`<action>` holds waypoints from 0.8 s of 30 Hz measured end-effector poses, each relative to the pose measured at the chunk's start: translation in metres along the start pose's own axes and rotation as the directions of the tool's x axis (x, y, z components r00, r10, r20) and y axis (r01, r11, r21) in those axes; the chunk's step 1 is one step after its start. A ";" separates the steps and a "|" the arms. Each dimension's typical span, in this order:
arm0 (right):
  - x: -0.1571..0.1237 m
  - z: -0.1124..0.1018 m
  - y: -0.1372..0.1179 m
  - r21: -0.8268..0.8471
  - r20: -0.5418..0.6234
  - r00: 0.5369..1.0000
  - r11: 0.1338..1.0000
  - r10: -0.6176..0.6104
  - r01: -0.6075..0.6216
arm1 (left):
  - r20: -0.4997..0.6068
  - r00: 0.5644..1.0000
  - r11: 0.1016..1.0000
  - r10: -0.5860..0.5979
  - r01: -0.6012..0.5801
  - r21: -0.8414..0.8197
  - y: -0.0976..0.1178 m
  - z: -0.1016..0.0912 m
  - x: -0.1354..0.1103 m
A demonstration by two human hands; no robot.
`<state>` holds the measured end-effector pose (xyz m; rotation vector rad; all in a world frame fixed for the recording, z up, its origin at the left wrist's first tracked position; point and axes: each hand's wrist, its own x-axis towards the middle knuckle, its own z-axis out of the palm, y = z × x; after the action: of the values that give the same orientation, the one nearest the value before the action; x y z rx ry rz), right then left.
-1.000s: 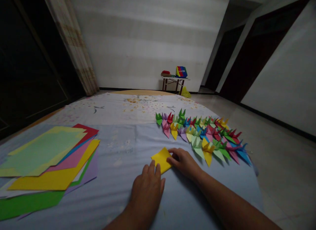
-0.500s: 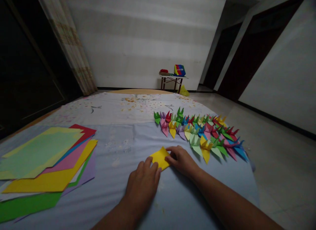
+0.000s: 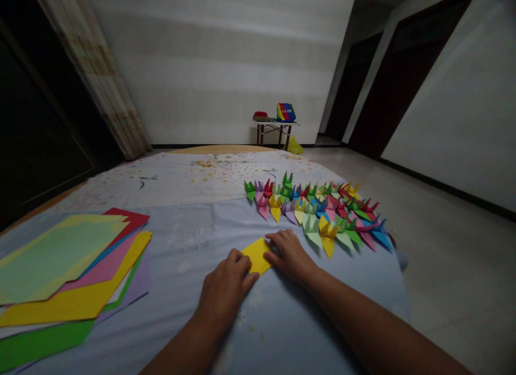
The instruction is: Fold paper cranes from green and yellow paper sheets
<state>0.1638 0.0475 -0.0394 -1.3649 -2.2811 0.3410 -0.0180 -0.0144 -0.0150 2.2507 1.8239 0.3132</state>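
Observation:
A small folded piece of yellow paper [image 3: 257, 255] lies on the blue cloth between both hands. My left hand [image 3: 226, 282] is closed at its left edge, fingers curled and thumb near the lower corner. At the opposite edge, my right hand [image 3: 291, 255] holds the paper between thumb and fingers, the index finger at the upper corner. Just beyond my right hand stand several rows of folded paper cranes [image 3: 310, 224] in many colours. To the left lies a loose stack of coloured paper sheets [image 3: 68, 257], with pale green and yellow on top.
A blue and white flowered tablecloth [image 3: 181, 240] covers the round table. Against the far wall is a small side table [image 3: 278, 123] bearing a colourful box [image 3: 286, 112] and a red item. A yellow bag [image 3: 295, 145] lies on the floor beside it.
The left fingers have curled in at the paper's left edge, where they lay flatter before. The paper now looks flat, its top corner no longer raised. The whole view has shifted slightly.

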 end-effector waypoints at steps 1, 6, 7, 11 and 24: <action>-0.001 -0.001 -0.002 -0.026 -0.008 1.000 1.000 0.009 -0.009 | -0.007 1.000 1.000 0.009 -0.009 0.000 0.000 0.000 0.000; -0.009 -0.002 -0.017 -0.093 -0.031 0.999 0.995 -0.026 0.023 | -0.014 1.000 1.000 0.012 -0.012 0.021 0.000 0.003 -0.001; -0.011 -0.001 -0.019 -0.098 -0.016 0.999 0.995 -0.033 0.031 | -0.014 1.000 1.000 0.009 -0.008 0.023 0.000 0.003 0.000; -0.013 0.002 -0.023 -0.119 0.027 1.000 0.993 0.003 0.000 | -0.029 0.999 1.000 0.014 -0.014 0.024 0.000 0.004 0.001; -0.013 -0.020 0.005 -0.130 0.075 0.980 0.976 0.185 -0.174 | 0.011 1.000 1.000 0.000 0.000 0.026 0.002 -0.001 0.001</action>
<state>0.1826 0.0384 -0.0278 -1.6548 -2.2868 0.3281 -0.0159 -0.0140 -0.0137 2.2654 1.8326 0.2780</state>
